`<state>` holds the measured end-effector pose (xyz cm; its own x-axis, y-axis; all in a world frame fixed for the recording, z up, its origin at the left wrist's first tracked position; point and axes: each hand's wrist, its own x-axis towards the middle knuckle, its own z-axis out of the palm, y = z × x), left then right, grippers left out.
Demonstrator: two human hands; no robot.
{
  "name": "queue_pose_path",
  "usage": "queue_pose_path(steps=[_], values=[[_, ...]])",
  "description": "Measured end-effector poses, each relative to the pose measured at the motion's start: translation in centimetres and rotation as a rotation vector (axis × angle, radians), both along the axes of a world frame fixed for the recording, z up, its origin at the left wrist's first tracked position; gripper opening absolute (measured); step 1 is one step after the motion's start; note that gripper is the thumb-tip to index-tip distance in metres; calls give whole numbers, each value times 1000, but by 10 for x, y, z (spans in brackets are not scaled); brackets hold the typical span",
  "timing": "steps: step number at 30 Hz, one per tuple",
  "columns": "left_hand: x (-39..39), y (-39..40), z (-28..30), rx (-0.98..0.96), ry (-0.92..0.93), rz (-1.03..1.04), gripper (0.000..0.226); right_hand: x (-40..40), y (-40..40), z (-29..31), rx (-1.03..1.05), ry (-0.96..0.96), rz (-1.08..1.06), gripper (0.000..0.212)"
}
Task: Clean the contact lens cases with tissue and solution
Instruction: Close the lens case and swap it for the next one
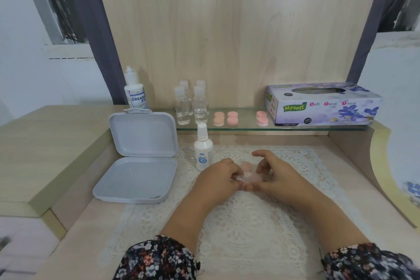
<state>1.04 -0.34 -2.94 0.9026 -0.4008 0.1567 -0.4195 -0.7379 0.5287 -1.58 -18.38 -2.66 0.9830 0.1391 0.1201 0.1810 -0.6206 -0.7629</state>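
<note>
Matt wood-grain desk [75,218] lay under a white lace mat [241,223]. The box [141,159] was smooth grey plastic, the shelf [250,129] glossy glass, the bottles [192,104] clear plastic.

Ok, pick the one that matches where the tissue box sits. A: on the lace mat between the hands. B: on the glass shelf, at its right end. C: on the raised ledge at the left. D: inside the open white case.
B: the tissue box rests on the glass shelf at its right end, to the right of the pink lens cases.
</note>
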Motion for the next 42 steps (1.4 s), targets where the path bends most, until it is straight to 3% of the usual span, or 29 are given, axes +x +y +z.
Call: queue_pose_path(steps=[9,16,25,30,33,36,42], values=[[0,0,0,-22,17,1,29,0,-1,0,53,-42,34,61],[-1,2,1,-39,28,10,31,13,-17,-5,87,-108,-216,61],[-2,3,2,-47,20,8,33,24,-25,-16,-57,-65,-269,61],[-2,6,3,-38,36,-5,33,25,-19,-15,-154,-241,-202,51],[-2,8,4,-41,41,-5,31,24,-10,-13,-394,-294,-48,43],[-3,8,5,-32,32,-13,31,24,-6,-11,-595,-220,-11,47],[-3,8,6,-27,39,-21,32,23,-13,-11,-564,-176,-108,45]])
